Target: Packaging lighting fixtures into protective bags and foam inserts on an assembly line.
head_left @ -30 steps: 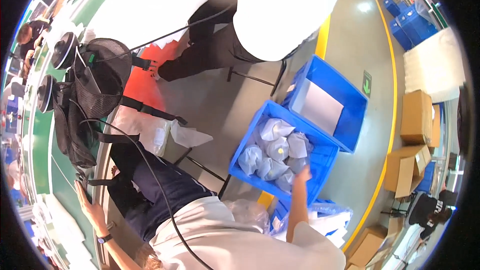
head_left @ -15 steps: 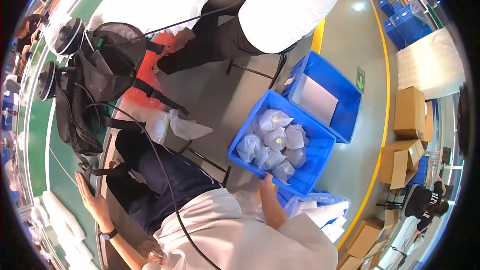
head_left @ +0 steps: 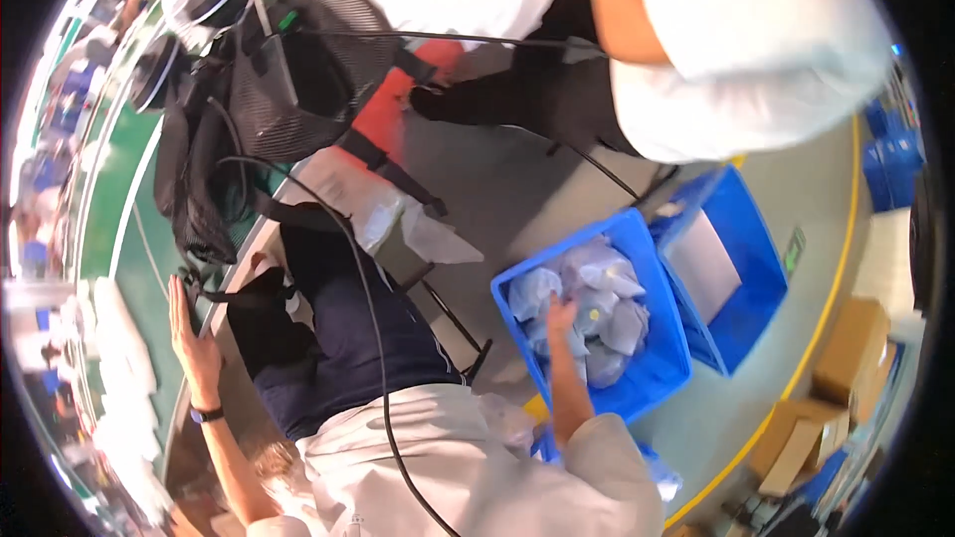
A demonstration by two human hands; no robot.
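My right hand (head_left: pixel 562 321) reaches into a blue plastic bin (head_left: pixel 652 385) on my right, over several items wrapped in translucent white bags (head_left: pixel 595 313). Its fingers are blurred against the bags, so I cannot make out whether they grip one. On the other side, my left hand (head_left: pixel 196 353) lies open at the edge of the green worktable (head_left: pixel 149 268), its fingers stretched out. A dark band circles that wrist. Just beyond the left fingertips, a black mesh backpack (head_left: pixel 313 85) with straps and a black cable rests at the table edge.
A second blue bin (head_left: pixel 751 308) with a pale sheet inside stands beside the first. Beyond it sits a person in a white shirt (head_left: pixel 751 60). Cardboard boxes (head_left: pixel 851 348) line the right side. White foam pieces (head_left: pixel 124 348) lie on the table at left.
My right hand has left the bin's near edge and moved in over the bagged items. My left hand stays open at the table edge. The view has shifted.
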